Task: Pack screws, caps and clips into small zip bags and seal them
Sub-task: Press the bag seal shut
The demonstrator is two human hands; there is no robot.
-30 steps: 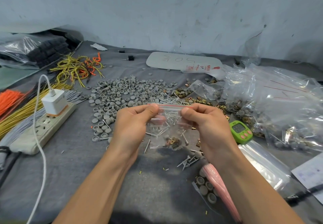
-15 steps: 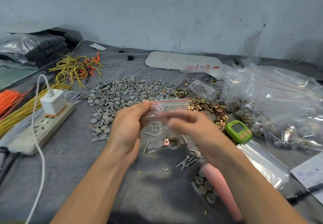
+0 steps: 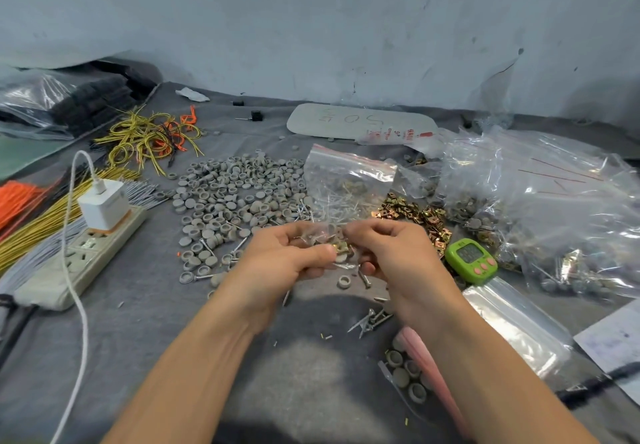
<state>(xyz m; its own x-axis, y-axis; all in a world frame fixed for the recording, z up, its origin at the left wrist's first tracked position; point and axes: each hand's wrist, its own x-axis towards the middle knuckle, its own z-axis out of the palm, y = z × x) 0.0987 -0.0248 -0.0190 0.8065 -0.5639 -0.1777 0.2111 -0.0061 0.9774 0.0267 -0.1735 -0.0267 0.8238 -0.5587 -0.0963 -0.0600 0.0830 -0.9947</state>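
Observation: the left hand (image 3: 291,253) and right hand (image 3: 391,253) meet at the centre of the frame. Both have fingers curled, pinching the lower part of a small clear zip bag (image 3: 349,184). The bag stands upward from the hands, with its red zip strip (image 3: 353,159) at the top. Screws and at least one brass clip show through the film near the fingers. Whether the strip is pressed closed cannot be told.

Surroundings: a pile of grey caps (image 3: 235,194) lies on the grey surface (image 3: 156,339) left of the bag. Brass clips (image 3: 415,213) lie to its right. Loose screws (image 3: 369,319) lie below the right hand. A green timer (image 3: 471,260) sits beside the clips, and a heap of filled bags (image 3: 554,201) occupies the right of the frame.

Assessment: the bag is judged light, with thin, soft and slippery film that gives no support of its own. The contents gather at the bottom, and screw points may pierce the film if squeezed hard. The firmer zip strip is the sound place to take hold. A pinch at one end of the strip, run along to the other, should seal it.
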